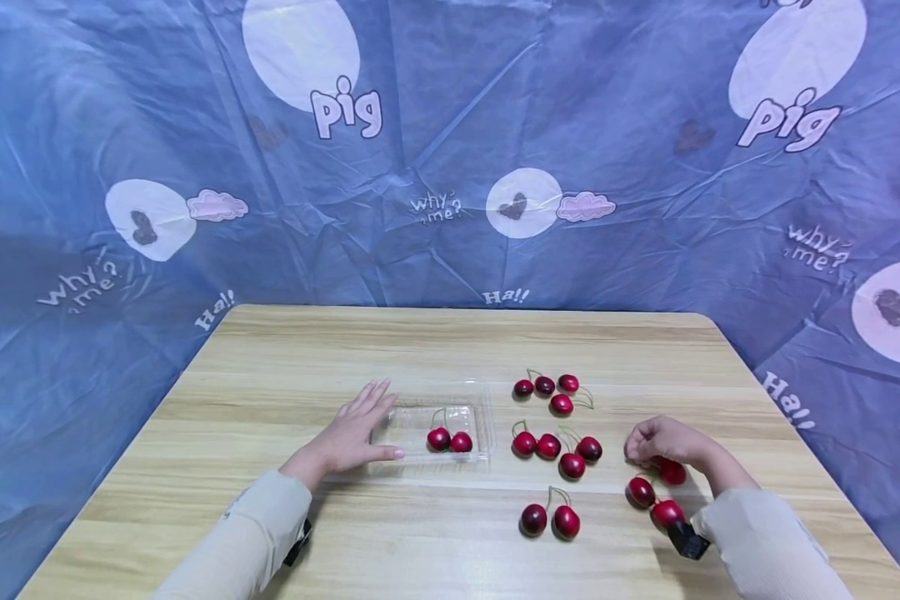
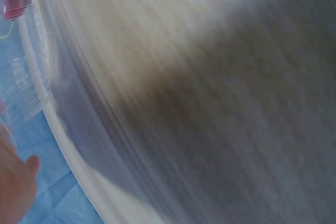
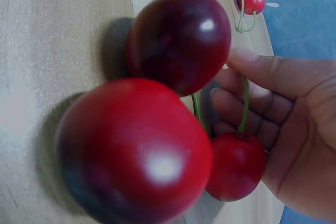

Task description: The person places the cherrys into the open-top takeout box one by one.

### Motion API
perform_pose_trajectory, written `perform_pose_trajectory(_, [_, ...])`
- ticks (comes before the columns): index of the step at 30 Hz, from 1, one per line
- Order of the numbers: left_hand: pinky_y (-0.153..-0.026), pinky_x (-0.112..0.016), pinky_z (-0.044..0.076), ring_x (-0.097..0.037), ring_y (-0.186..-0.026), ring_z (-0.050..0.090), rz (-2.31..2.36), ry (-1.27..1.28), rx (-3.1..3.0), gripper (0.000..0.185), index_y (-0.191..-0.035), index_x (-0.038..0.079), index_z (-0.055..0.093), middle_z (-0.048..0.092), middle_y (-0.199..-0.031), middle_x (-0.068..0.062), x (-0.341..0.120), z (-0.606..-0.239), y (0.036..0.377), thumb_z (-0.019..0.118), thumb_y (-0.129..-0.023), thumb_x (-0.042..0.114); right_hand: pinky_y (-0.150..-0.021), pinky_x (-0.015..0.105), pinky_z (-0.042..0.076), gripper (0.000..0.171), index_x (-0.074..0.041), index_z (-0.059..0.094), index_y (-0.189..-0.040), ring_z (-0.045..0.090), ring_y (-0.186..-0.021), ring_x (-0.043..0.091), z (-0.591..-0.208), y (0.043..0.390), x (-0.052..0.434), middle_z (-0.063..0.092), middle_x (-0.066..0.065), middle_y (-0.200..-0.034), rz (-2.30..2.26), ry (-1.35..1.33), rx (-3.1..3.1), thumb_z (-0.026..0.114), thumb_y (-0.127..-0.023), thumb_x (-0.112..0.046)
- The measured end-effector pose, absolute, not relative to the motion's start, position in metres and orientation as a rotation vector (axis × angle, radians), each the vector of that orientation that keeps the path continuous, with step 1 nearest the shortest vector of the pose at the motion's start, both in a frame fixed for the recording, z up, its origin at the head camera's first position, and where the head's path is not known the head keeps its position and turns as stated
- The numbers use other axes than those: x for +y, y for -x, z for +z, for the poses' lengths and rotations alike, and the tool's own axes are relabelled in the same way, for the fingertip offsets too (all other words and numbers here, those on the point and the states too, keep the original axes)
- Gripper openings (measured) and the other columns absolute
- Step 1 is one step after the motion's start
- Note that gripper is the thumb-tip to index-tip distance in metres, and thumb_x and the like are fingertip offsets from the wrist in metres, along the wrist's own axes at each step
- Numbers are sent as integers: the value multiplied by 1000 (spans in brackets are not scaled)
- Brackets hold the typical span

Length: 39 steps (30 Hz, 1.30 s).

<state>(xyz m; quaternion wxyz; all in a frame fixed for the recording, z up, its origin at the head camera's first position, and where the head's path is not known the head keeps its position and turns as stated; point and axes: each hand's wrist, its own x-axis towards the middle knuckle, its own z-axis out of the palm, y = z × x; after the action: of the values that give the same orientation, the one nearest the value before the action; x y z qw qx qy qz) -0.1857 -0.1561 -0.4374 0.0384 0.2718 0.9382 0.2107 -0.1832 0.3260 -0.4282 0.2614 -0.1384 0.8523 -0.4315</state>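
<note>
My left hand (image 1: 351, 433), fingers spread, rests at the left edge of a clear plastic box (image 1: 486, 421). Two red cherries (image 1: 438, 439) on joined stems lie inside the box. In the left wrist view only part of that hand (image 2: 16, 184) shows beside the box wall (image 2: 31, 85). At the right, my right hand (image 1: 663, 439) pinches a cherry stem between thumb and forefinger. A red cherry (image 3: 236, 166) hangs from that stem under the palm. Just in front of the hand lies a pair of cherries, one dark (image 3: 178, 40) and one brighter red (image 3: 136, 150).
Between box and right hand, more cherries lie in groups: several at the back (image 1: 544, 385), several in the middle (image 1: 547, 446), and a stemmed pair (image 1: 566, 522) nearer the front. A wooden table (image 1: 390, 542) carries everything, with a blue printed cloth (image 1: 435, 275) behind it.
</note>
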Motion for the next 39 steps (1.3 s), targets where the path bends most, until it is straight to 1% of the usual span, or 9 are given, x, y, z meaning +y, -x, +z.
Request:
perform_pose_trajectory(6, [-95, -59, 14, -31, -129, 2, 645, -837, 2874, 86, -136, 5, 23, 6, -143, -11, -157, -438, 185, 56, -73, 54, -55, 27, 45, 14, 15, 54, -81, 52, -61, 16, -428, 180, 328, 56, 8, -69, -1265, 310, 2313, 51, -80, 1])
perform_pose_trajectory(10, [-95, -59, 13, -30, -129, 1, 646, -837, 2873, 86, -136, 5, 23, 5, -143, -11, -158, -439, 185, 56, -74, 54, -57, 26, 45, 16, 16, 53, -83, 52, -62, 15, -428, 177, 328, 56, 8, -70, -1323, 265, 2331, 52, -81, 0])
perform_pose_trajectory(18, [-95, -58, 12, -30, -129, 1, 627, -832, 2878, 88, -137, 6, 22, 5, -143, -12, -159, -437, 186, 54, -73, 57, -58, 27, 46, 18, 20, 48, -87, 54, -64, 13, -419, 173, 328, 57, 7, -72, -1464, 199, 2355, 44, -84, 3])
perform_pose_trajectory(22, [-95, -58, 12, -31, -129, 2, 639, -830, 2877, 87, -136, 5, 23, 6, -143, -12, -158, -437, 186, 56, -73, 55, -61, 27, 47, 21, 22, 46, -89, 54, -64, 13, -413, 173, 325, 57, 7, -72, -1516, 179, 2383, 46, -83, 2])
perform_pose_trajectory(29, [-95, -59, 13, -31, -129, 2, 650, -832, 2869, 86, -136, 5, 23, 7, -143, -12, -156, -438, 185, 56, -74, 53, -62, 23, 49, 16, 10, 55, -83, 57, -65, 10, -409, 174, 319, 58, 3, -70, -1702, 165, 2364, 52, -83, -5])
perform_pose_trajectory(32, [-95, -59, 13, -30, -129, 2, 651, -833, 2868, 85, -136, 5, 23, 7, -143, -12, -156, -437, 184, 57, -74, 53, -63, 23, 49, 20, 11, 55, -84, 58, -65, 10, -412, 177, 319, 59, 1, -70, -1777, 170, 2335, 56, -82, -9])
perform_pose_trajectory(36, [-95, -59, 13, -30, -129, 2, 645, -838, 2872, 86, -136, 5, 24, 7, -143, -12, -156, -437, 184, 56, -74, 54, -65, 24, 50, 16, 3, 60, -86, 60, -68, 12, -431, 190, 328, 62, 2, -73, -1887, 191, 2272, 57, -83, -12])
perform_pose_trajectory(39, [-95, -59, 13, -31, -129, 2, 642, -837, 2878, 86, -136, 4, 24, 7, -143, -13, -156, -438, 185, 55, -74, 55, -66, 27, 50, 13, -2, 62, -86, 61, -70, 15, -450, 203, 337, 63, 6, -75, -1970, 213, 2239, 58, -82, -13])
